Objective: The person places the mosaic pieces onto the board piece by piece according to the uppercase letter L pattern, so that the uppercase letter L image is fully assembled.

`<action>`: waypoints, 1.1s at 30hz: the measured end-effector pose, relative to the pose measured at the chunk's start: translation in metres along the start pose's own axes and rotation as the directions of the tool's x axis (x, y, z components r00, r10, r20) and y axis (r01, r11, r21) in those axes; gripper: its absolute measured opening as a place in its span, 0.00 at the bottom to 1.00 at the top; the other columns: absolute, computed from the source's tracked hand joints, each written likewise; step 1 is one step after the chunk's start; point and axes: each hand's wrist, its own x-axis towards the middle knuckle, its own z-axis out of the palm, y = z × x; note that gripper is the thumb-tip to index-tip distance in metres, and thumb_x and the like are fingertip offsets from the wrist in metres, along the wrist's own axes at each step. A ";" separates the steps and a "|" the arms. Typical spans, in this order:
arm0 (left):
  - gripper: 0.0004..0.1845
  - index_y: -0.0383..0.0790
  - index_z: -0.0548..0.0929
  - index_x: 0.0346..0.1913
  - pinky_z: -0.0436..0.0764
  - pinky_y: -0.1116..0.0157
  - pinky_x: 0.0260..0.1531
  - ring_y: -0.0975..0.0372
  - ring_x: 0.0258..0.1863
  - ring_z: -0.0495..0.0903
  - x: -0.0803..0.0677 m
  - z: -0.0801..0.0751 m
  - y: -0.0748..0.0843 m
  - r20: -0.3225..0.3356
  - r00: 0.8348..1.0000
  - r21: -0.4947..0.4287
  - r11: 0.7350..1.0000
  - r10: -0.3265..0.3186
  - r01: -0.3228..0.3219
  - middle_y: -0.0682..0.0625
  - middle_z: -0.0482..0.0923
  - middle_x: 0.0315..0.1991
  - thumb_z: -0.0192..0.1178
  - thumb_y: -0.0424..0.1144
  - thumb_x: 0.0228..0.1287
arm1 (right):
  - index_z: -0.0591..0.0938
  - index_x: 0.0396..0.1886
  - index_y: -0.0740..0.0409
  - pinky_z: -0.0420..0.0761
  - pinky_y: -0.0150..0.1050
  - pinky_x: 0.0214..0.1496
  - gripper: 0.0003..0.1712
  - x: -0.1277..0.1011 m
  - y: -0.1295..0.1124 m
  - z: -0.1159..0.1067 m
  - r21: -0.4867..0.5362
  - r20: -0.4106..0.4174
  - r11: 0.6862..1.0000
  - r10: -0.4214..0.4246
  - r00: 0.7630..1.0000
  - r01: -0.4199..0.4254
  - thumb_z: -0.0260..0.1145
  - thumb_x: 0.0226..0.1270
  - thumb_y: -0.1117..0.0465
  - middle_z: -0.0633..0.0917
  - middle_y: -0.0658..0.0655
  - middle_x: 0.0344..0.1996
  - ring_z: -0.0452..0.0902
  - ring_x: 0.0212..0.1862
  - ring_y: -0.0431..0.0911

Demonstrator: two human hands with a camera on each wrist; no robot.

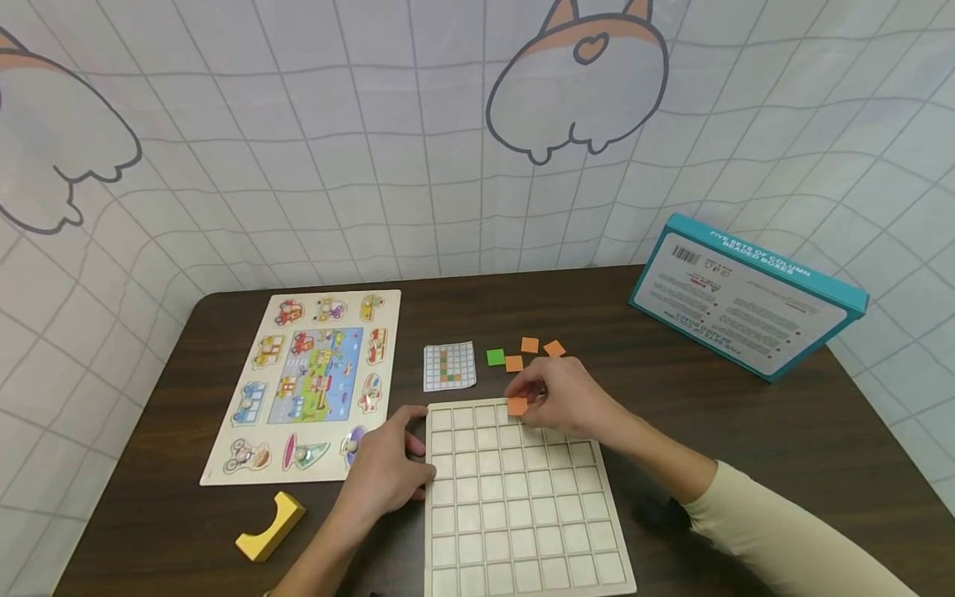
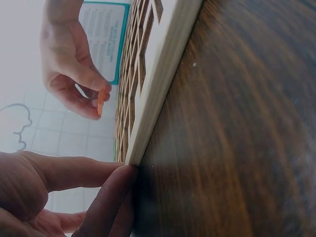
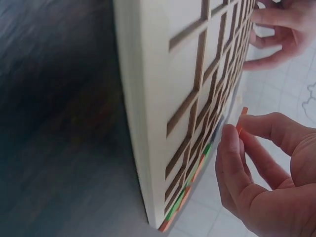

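Observation:
My right hand [image 1: 563,398] pinches a small orange square tile [image 1: 517,406] between thumb and fingers, above the far edge of a pale wooden grid board [image 1: 507,514]. The right wrist view shows this orange tile [image 3: 242,121] upright at the fingertips, apart from the board. At the board's left edge, my left hand [image 1: 388,464] holds the rim; in the left wrist view its fingertips [image 2: 127,173] meet at the edge. Behind the board lie a green tile [image 1: 496,357] and several orange tiles [image 1: 530,345]. Left of them is a printed pattern card [image 1: 449,366].
A vehicle peg puzzle [image 1: 254,332] lies to the left, with a yellow arch block [image 1: 271,527] in front of it. A teal-and-white box [image 1: 746,298] stands at the back right. A white grid-patterned curtain [image 1: 418,166] hangs behind the dark wooden table [image 1: 746,448].

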 end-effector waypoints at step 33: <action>0.41 0.42 0.77 0.71 0.83 0.65 0.15 0.61 0.13 0.79 0.003 -0.001 -0.001 0.015 1.000 0.003 1.000 0.005 -0.005 0.45 0.77 0.34 0.72 0.22 0.49 | 0.91 0.39 0.55 0.81 0.34 0.39 0.17 0.006 -0.025 0.034 -0.073 0.118 0.994 -0.073 0.990 0.082 0.72 0.50 0.75 0.85 0.49 0.36 0.78 0.38 0.43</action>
